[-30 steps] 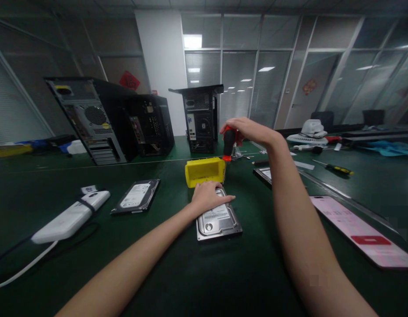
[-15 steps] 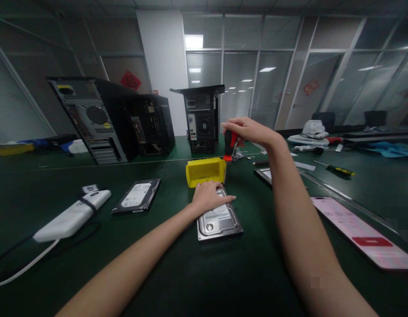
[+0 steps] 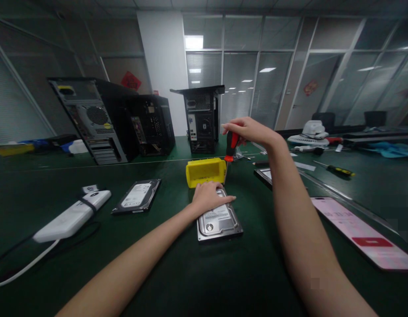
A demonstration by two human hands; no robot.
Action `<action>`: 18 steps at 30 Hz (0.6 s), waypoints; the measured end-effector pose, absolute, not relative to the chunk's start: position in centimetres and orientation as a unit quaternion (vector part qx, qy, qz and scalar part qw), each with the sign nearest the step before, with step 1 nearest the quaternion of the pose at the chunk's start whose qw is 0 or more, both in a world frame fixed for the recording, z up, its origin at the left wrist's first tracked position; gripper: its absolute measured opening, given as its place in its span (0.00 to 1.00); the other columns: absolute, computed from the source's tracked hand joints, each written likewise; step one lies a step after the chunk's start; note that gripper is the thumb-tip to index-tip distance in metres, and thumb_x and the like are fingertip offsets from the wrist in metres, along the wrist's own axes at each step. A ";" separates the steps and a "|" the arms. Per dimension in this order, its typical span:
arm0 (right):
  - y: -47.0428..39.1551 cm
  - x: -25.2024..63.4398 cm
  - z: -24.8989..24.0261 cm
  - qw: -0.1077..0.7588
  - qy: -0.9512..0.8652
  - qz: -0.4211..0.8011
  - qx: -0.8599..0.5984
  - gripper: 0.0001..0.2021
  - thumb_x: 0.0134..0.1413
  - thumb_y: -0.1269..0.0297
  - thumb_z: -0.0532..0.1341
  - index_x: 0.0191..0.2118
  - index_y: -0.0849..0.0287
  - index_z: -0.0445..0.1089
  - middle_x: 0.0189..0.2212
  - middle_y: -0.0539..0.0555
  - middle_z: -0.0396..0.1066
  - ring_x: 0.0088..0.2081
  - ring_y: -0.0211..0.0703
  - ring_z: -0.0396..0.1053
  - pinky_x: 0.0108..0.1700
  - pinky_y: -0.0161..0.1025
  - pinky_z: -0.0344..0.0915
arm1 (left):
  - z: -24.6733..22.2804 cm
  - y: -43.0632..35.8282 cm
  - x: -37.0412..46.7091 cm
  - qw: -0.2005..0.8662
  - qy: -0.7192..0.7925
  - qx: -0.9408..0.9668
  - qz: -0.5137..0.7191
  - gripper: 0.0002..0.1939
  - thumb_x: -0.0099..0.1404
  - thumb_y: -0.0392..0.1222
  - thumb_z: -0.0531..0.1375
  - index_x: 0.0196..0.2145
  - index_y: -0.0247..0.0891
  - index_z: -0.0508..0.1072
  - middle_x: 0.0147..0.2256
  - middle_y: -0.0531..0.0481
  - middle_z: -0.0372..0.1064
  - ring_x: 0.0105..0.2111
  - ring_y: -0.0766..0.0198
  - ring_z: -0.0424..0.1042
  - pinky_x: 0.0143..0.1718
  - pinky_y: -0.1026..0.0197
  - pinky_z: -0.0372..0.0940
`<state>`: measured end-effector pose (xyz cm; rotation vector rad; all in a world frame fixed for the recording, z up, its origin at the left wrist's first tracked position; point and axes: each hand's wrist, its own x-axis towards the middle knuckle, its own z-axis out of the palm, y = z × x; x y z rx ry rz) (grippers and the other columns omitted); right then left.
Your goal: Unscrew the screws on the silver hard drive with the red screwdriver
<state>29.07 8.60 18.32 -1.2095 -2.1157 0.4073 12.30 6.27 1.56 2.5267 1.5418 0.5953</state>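
A silver hard drive (image 3: 220,222) lies label side up on the green table in front of me. My left hand (image 3: 208,197) holds it down across its far half, thumb reaching to the right edge. My right hand (image 3: 240,130) is closed around the red and black handle of a screwdriver (image 3: 230,147), held nearly upright. Its shaft points down to the far right corner of the drive; I cannot make out the tip's contact with a screw. Just beyond the drive stands a yellow plastic bin (image 3: 205,171), its open side facing me.
Another hard drive (image 3: 137,196) and a white power strip (image 3: 73,215) lie to the left. On the right are a partly hidden drive (image 3: 263,174), a phone (image 3: 362,233) and a yellow-black screwdriver (image 3: 340,171). Black computer cases (image 3: 204,119) stand at the back.
The screwdriver's handle has turned and leaned slightly to the right in my right hand. My left hand and the hard drive have stayed in place.
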 end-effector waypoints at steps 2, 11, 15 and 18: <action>8.8 29.1 18.2 0.328 -0.805 0.157 -0.468 0.15 0.62 0.57 0.52 0.36 0.63 0.70 0.21 0.50 0.64 0.19 0.30 0.61 0.21 0.30 0.61 | 1.6 6.2 12.3 0.063 0.513 0.834 0.194 0.37 0.53 0.73 0.53 0.44 0.40 0.75 0.44 0.45 0.74 0.44 0.49 0.71 0.46 0.51 0.61; 8.9 29.6 18.2 0.314 -0.793 0.177 -0.491 0.15 0.64 0.59 0.46 0.34 0.61 0.63 0.28 0.55 0.67 0.20 0.34 0.62 0.22 0.34 0.63 | 1.9 6.0 12.2 0.066 0.509 0.837 0.191 0.37 0.54 0.73 0.53 0.45 0.39 0.75 0.44 0.44 0.74 0.44 0.48 0.71 0.46 0.49 0.62; 8.5 29.6 18.4 0.306 -0.798 0.206 -0.477 0.12 0.63 0.60 0.48 0.36 0.61 0.64 0.30 0.55 0.68 0.21 0.34 0.64 0.23 0.33 0.64 | 2.0 6.0 12.3 0.064 0.508 0.837 0.191 0.37 0.54 0.73 0.53 0.45 0.39 0.75 0.44 0.44 0.74 0.44 0.48 0.71 0.46 0.49 0.62; 8.4 29.6 18.5 0.303 -0.813 0.200 -0.456 0.12 0.63 0.59 0.49 0.37 0.60 0.64 0.29 0.54 0.68 0.21 0.33 0.64 0.23 0.33 0.65 | 1.9 6.0 12.3 0.062 0.511 0.837 0.188 0.37 0.54 0.73 0.53 0.44 0.39 0.75 0.43 0.43 0.74 0.44 0.48 0.71 0.45 0.49 0.62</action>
